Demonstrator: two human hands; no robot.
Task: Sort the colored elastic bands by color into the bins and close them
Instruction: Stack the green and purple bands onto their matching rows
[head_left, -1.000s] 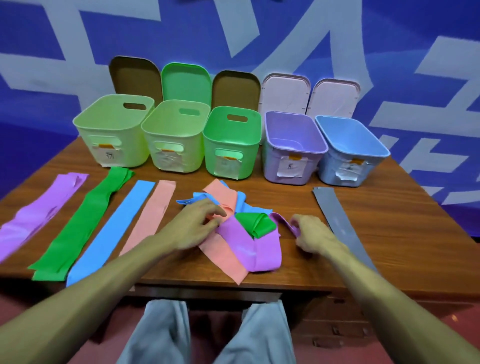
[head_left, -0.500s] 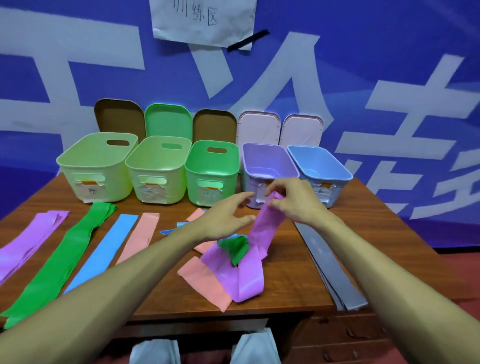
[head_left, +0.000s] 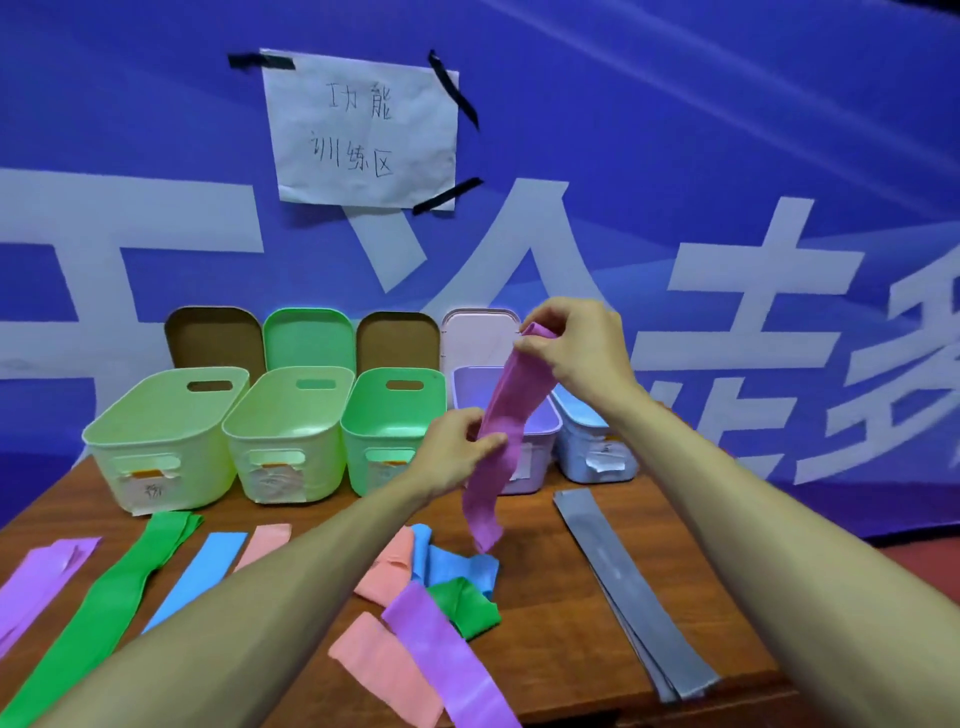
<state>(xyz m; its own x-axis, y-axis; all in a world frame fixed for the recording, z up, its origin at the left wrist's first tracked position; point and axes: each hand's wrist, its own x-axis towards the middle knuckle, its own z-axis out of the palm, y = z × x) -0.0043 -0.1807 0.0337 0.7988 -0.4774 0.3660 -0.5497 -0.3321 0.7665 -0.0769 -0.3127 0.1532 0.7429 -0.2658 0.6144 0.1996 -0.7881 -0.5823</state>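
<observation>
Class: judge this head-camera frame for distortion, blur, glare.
Head view: wide-angle stretch swells the forearms at the bottom corners; the held purple band is fairly sharp; the bin labels are too soft to read; a pale sheen lies on the grey bands; lighting even, shadows faint.

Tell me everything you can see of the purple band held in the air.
The purple band is a flat, smooth, stretchy-looking strip in pinkish purple. It hangs nearly upright, slightly twisted, in front of the purple bin. The right hand pinches its top end and the left hand pinches its middle. Its lower end dangles loose over the table.
</observation>
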